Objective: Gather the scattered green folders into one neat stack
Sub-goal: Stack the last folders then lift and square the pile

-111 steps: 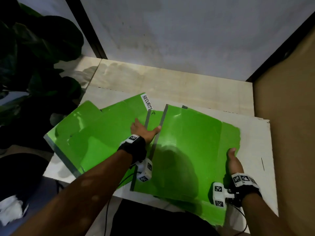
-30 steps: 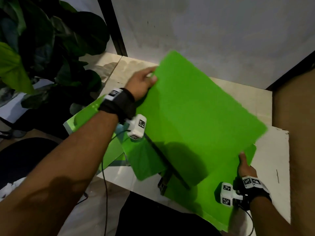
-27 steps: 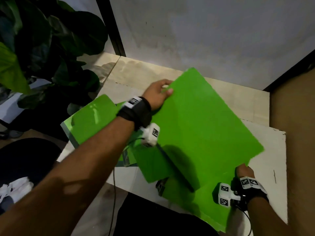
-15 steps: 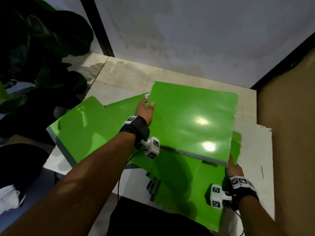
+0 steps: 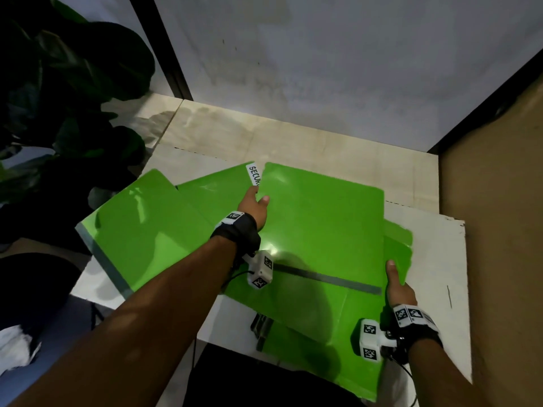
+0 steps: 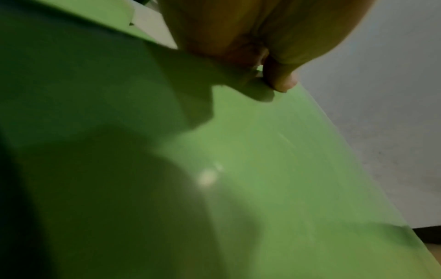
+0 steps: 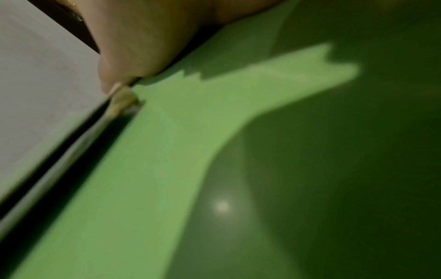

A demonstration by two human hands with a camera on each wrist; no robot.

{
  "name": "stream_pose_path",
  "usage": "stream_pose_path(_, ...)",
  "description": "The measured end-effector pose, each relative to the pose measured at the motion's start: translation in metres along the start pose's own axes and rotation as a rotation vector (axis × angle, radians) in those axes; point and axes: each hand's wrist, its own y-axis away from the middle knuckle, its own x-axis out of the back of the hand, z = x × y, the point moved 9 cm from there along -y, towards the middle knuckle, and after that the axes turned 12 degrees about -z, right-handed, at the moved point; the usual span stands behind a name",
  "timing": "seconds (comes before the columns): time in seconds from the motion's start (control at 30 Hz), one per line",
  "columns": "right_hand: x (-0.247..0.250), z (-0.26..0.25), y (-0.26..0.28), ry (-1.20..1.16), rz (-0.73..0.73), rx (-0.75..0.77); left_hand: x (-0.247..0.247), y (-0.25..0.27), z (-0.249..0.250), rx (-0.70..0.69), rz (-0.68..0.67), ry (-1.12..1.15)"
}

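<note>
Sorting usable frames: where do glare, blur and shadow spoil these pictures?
Head view: sharp, a glare spot on the top folder, plant nearly black. Left wrist view: soft, shadowed lower left. Right wrist view: motion-blurred, dark on the right.

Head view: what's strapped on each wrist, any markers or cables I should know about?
Both forearms are bare. The left hand and the right hand each have a black wrist strap with a white fiducial tag on top, a white marker-printed camera block beneath, and a thin black cable trailing back.

Office corner: folders [image 5: 320, 230], potted plant [image 5: 73, 92]
</note>
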Motion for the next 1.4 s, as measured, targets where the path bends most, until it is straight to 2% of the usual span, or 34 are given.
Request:
stream_pose_path(0.13, 0.001, 0.001, 0.002, -0.02, 0.01, 0.002, -0.003, -0.004, 0.019, -0.089, -0.083, -0.095)
stream_pose_path(0.27, 0.0, -0.003, 0.011, -0.031, 0.008, 0.005, -0.015, -0.007, 0.01, -0.048, -0.14, -0.169)
stream_pose_path(0.5, 0.001, -0.002, 0.006, 0.059, -0.018, -0.007, -0.014, -0.006, -0.025, 0.003, -0.111, 0.095)
stream_pose_path(0.6, 0.001, 0.006, -0.004, 0.076, -0.004, -0.022, 0.006, 0.0, -0.005, -0.093, -0.006, 0.202)
stream_pose_path(0.67, 0.002, 0.01, -0.012, 0.08, 0.004, -0.025, 0.019, 0.007, 0.026, -0.193, 0.023, 0.196)
stream_pose_path(0.77, -0.002, 0.004, -0.004, 0.063, -0.012, -0.012, 0.029, 0.021, 0.083, -0.385, -0.059, 0.247)
stream_pose_path(0.87, 0.003, 0.006, -0.006, 0.108, -0.042, -0.014, 0.032, 0.037, 0.138, -0.548, -0.203, 0.243)
stream_pose_path(0.93, -0.002, 0.007, -0.006, 0.057, -0.12, 0.019, 0.025, 0.048, 0.17, -0.635, -0.304, 0.066)
stream_pose_path(1.0, -0.005, 0.005, -0.002, 0.046, -0.101, 0.03, 0.004, 0.058, 0.186, -0.679, -0.366, -0.272)
stream_pose_path(1.03, -0.003, 0.011, -0.007, 0.061, -0.055, -0.016, -0.01, 0.059, 0.186, -0.694, -0.369, -0.457)
stream_pose_path(1.1, 0.002, 0.01, -0.015, 0.109, 0.032, -0.013, -0.042, 0.057, 0.174, -0.7, -0.36, -0.788)
stream_pose_path(1.17, 0.002, 0.01, -0.016, 0.098, 0.02, -0.002, -0.075, 0.058, 0.153, -0.738, -0.353, -1.091)
stream_pose_path(1.23, 0.002, 0.01, -0.016, 0.115, -0.003, -0.013, -0.093, 0.061, 0.135, -0.828, -0.279, -1.252)
stream_pose_path(1.27, 0.002, 0.008, -0.011, 0.112, -0.018, -0.022, -0.092, 0.059, 0.126, -0.831, -0.225, -1.251)
stream_pose_path(1.3, 0.0, 0.006, -0.005, 0.083, -0.032, -0.027, -0.083, 0.054, 0.115, -0.77, -0.168, -1.204)
stream_pose_path(1.33, -0.001, 0.002, 0.001, 0.059, -0.038, -0.021, -0.069, 0.045, 0.1, -0.654, -0.111, -1.136)
stream_pose_path(1.4, -0.002, -0.004, 0.01, 0.029, -0.028, -0.008, -0.032, 0.025, 0.054, -0.336, -0.027, -0.961)
